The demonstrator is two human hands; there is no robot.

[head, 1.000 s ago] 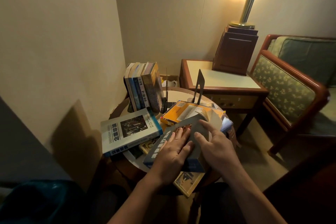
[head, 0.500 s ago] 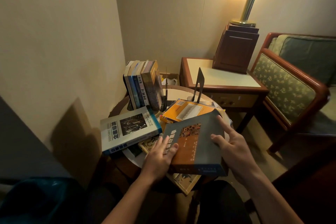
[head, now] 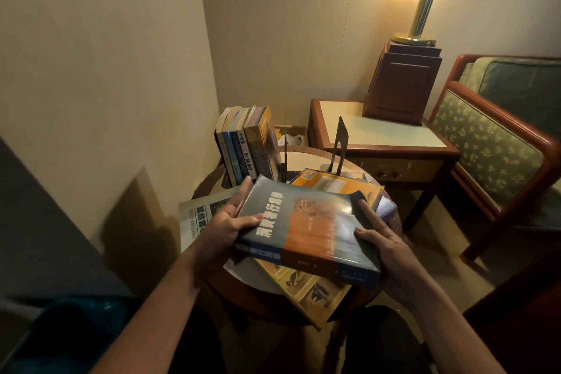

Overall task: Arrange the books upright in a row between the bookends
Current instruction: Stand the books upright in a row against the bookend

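Both hands are on one thick book (head: 306, 228), grey-blue and orange cover, held face-up and pretty much flat above the round bench (head: 303, 158). The left hand (head: 226, 226) grips the left edge: thumb laid over the cover near the big title characters, the other fingers (head: 244, 190) running up along the edge and partly tucked underneath. The right hand (head: 384, 247) has the right end, thumb on the cover and one finger stretched up along the far corner, the rest hidden behind the book. So both sets of fingers are clamped on that book, not spread loose.

Behind it, at the back left of the bench, a row of upright books (head: 247, 143) stands with spines facing this way, leaning slightly. Just right of the row a thin dark bookend (head: 285, 149) stands edge-on, and further right a second bookend (head: 338, 143) stands apart from it, with bare bench top showing between them.

Still lying flat: an orange book (head: 331, 184) right behind the held one, a white and blue book (head: 197, 218) poking out left under the left hand, and a yellowish illustrated one (head: 309, 291) hanging over the front edge of the bench. Something bluish sits by the right hand but it's too blurry to call.

Side table (head: 379, 133) and lamp base (head: 402, 82) behind, armchair (head: 491, 143) on the right.
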